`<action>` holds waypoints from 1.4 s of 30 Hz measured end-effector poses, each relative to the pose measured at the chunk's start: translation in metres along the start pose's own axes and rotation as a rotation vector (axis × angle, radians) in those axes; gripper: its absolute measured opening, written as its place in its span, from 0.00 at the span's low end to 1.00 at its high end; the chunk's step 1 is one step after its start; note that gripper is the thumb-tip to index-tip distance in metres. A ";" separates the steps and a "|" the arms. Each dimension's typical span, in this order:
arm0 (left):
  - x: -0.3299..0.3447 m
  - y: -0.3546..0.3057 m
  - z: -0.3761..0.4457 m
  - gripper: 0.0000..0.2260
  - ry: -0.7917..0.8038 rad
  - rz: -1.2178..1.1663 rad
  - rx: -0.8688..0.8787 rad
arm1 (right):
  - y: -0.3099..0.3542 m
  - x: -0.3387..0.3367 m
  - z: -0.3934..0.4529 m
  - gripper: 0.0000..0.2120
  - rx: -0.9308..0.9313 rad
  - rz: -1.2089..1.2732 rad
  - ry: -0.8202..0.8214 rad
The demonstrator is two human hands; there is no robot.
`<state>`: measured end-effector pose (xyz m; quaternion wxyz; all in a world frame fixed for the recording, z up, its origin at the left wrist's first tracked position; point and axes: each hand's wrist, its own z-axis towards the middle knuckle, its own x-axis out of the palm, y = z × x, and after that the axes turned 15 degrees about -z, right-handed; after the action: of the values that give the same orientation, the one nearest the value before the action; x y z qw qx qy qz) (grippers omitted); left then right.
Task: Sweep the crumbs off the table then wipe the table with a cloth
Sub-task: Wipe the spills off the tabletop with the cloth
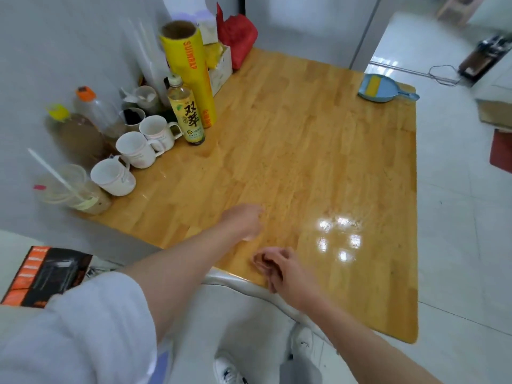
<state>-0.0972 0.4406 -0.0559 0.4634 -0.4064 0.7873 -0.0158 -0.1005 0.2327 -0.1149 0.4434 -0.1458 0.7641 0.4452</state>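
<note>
Head view: left hand over desk, fingers curled, grip empty as far as visible. Right hand at near edge, fingers curled, grip empty. Fine crumbs mid-desk. Dustpan at far right corner. Mugs, bottle along left wall.

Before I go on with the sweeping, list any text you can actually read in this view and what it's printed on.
"SUNWRAP", red letters running down the yellow cling film roll.
"双萃", large black characters on the label of the yellow drink bottle; the smaller print below is too small to read.
Orange and black box beside the table: its lettering is blurred, unreadable.
White mugs: faint pink markings, not legible.
</note>
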 end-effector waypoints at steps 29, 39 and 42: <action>-0.075 0.073 0.049 0.50 0.078 -0.014 -0.528 | 0.007 -0.034 0.123 0.17 -0.363 -0.325 0.160; -0.078 0.075 0.062 0.49 -0.071 -0.118 -0.477 | -0.051 -0.090 0.173 0.18 0.539 -0.115 -0.271; -0.086 0.071 0.079 0.48 -0.140 -0.233 -0.428 | -0.011 -0.058 0.159 0.11 -0.228 -0.218 0.130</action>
<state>-0.0620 0.5719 -0.0676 0.4152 -0.5833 0.6867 0.1259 0.0264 0.3453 -0.1081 0.4193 -0.3059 0.7154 0.4678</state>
